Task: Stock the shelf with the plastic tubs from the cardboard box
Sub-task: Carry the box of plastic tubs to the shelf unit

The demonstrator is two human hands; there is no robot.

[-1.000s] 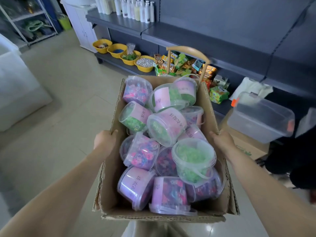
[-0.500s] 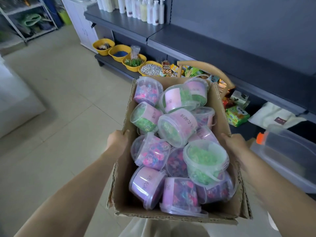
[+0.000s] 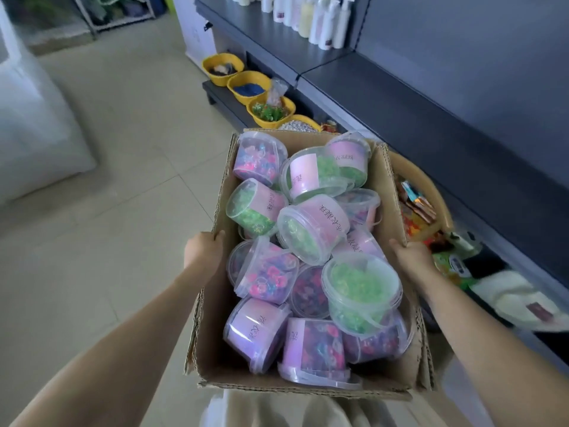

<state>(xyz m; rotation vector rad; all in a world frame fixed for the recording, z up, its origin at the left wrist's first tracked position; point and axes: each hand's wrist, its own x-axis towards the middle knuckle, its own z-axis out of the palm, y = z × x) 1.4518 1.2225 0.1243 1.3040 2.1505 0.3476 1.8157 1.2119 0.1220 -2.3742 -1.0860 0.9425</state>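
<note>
The cardboard box (image 3: 212, 334) is held up before the body, its left rim clasped by the left grip (image 3: 203, 251) and its right rim by the right grip (image 3: 409, 255). The plastic tubs (image 3: 361, 285) are piled inside it, filled with green or multicoloured pieces. The dark shelf (image 3: 415, 118) is seen to the right.

Pink labels (image 3: 328, 215) on plastic tubs (image 3: 361, 285) carry Chinese chars, prob. 洗衣凝珠; rest too blurry.

Plastic tubs (image 3: 312, 229) piled in a cardboard box (image 3: 212, 340); shelf (image 3: 431, 118) to its right, bowls (image 3: 249, 84) beyond.
</note>
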